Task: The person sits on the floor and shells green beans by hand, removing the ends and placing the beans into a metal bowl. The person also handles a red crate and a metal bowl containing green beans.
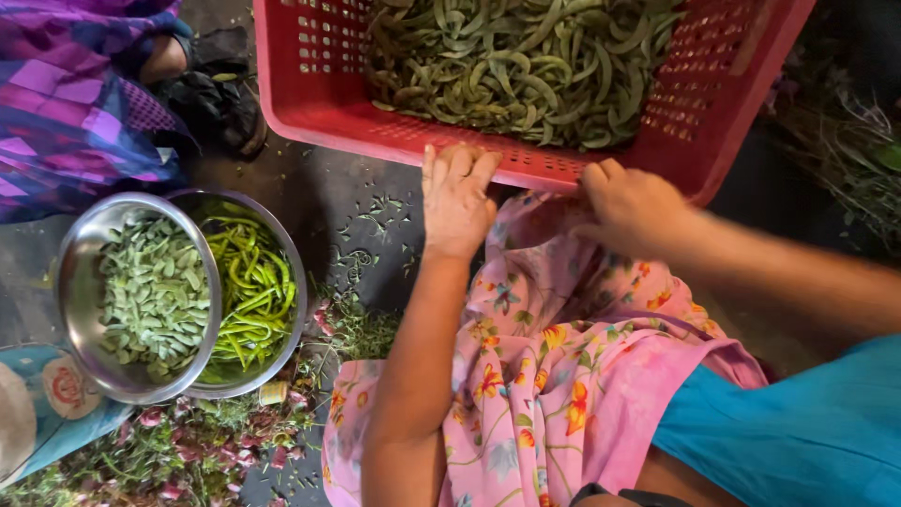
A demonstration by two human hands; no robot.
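A person's left hand (457, 199) lies flat, fingers together and extended, gripping nothing, fingertips touching the near rim of a red plastic crate (319, 84) heaped with green bean pods (526, 66). The right hand (627, 205), just beside it, is curled at the same rim; whether it pinches anything cannot be told. Below both hands spreads a pink floral cloth (535, 376). Well left of the left hand sit two steel bowls, one holding cut bean pieces (155, 296), the other long green chillies (251, 291).
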